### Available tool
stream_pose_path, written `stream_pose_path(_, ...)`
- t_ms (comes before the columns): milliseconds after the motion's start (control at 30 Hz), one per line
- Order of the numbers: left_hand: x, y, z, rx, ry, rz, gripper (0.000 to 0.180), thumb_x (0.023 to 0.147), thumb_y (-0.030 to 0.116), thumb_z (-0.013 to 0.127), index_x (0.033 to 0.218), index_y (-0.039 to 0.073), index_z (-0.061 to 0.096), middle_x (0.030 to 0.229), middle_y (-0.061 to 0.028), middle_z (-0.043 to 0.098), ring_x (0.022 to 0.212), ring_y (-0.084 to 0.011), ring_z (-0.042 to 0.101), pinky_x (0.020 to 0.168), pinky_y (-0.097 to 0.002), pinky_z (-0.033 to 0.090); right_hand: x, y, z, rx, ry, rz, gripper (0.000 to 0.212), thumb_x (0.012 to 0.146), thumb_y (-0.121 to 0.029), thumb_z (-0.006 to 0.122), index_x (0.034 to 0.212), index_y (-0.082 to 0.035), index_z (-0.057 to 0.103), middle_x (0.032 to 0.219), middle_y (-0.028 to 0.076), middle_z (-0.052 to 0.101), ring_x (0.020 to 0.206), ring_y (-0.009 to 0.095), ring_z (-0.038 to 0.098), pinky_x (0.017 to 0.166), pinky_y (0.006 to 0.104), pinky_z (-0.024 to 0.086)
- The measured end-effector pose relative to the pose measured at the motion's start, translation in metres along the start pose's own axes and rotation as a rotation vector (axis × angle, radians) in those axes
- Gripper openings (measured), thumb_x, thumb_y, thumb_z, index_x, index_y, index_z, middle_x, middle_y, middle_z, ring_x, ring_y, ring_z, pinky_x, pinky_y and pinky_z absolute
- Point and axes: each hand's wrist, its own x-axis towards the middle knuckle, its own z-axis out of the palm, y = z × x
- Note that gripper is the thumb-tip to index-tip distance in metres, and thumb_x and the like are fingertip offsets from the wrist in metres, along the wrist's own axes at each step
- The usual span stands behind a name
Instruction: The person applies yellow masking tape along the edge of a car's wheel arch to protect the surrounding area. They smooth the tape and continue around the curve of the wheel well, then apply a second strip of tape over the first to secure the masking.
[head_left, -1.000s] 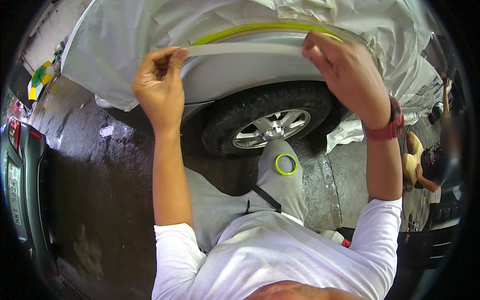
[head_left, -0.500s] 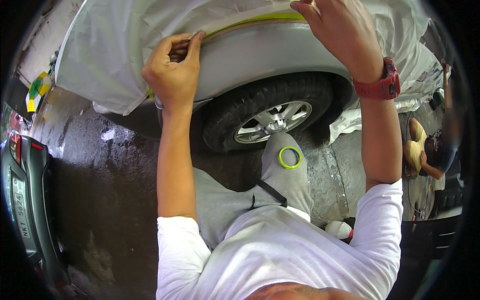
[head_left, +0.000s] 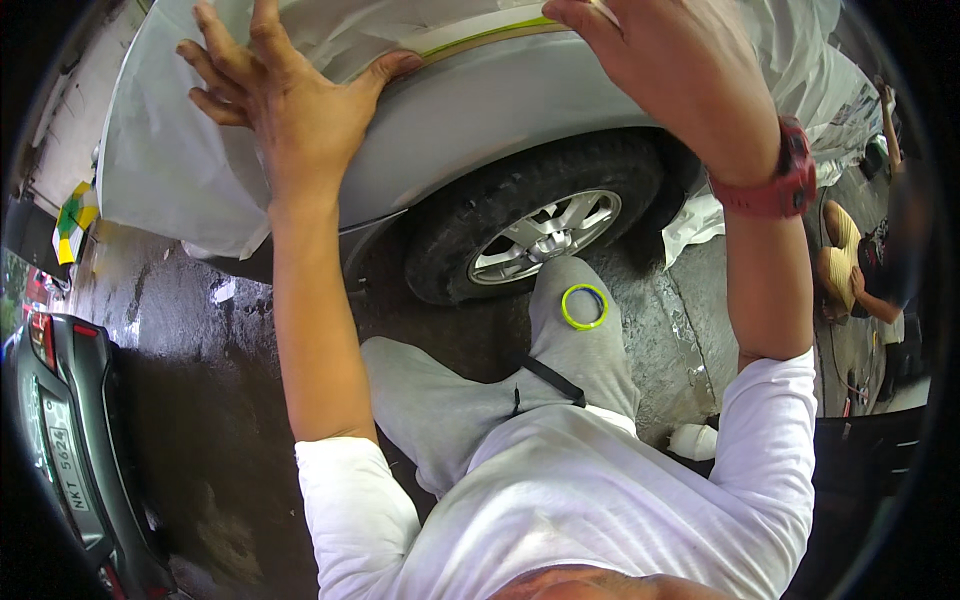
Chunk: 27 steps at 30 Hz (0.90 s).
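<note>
Masking tape, yellow-green, runs along silver fender.

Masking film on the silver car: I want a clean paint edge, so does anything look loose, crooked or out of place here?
The masking film is wrinkled and hangs loose at its lower corner under the left hand. A roll of yellow-green tape rests on the person's knee, not on the car. The tape line looks even.

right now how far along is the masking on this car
Done: a yellow-green tape line already runs along the silver fender above the wheel, and plastic sheeting covers the body above and to the left. In hand: the left hand lies flat on the sheeting by the tape's end, and the right hand rests on the panel further along. Left: the fender below the tape is bare; a tape roll sits on the knee.
</note>
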Motion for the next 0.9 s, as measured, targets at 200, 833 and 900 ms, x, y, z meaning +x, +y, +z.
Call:
stream_pose_path(200,0.009,0.004,-0.002,0.008,-0.033,0.053,0.145,0.058,0.073,0.094,0.17,0.034,0.01,0.172,-0.0358,-0.002,0.158,-0.0598,-0.007,0.121,-0.0783,-0.003,-0.011,0.001,0.015,-0.21,-0.081,0.074,0.017,0.095,-0.021,0.067,0.088,-0.006,0.067,0.071,0.016,0.07,0.068,0.037,0.071,0.066,0.0494,0.054)
stream_pose_path(833,0.042,0.079,0.004,0.158,0.003,-0.044,0.149,0.051,0.033,0.105,0.17,0.031,0.016,0.178,-0.016,0.006,0.165,-0.0411,0.002,0.129,-0.0671,0.004,-0.006,0.01,0.04,-0.252,0.057,0.033,0.008,0.083,-0.008,0.064,0.079,-0.004,0.07,0.074,0.016,0.073,0.069,0.032,0.075,0.066,0.0437,0.06)
stream_pose_path(900,0.048,0.073,0.022,0.231,0.098,0.007,0.149,0.05,0.033,0.105,0.17,0.031,0.016,0.179,-0.0152,0.006,0.165,-0.0413,0.002,0.128,-0.0688,0.004,-0.003,0.009,0.039,-0.225,0.05,0.026,0.007,0.084,-0.008,0.064,0.08,-0.004,0.069,0.074,0.016,0.073,0.07,0.032,0.075,0.065,0.0444,0.059)
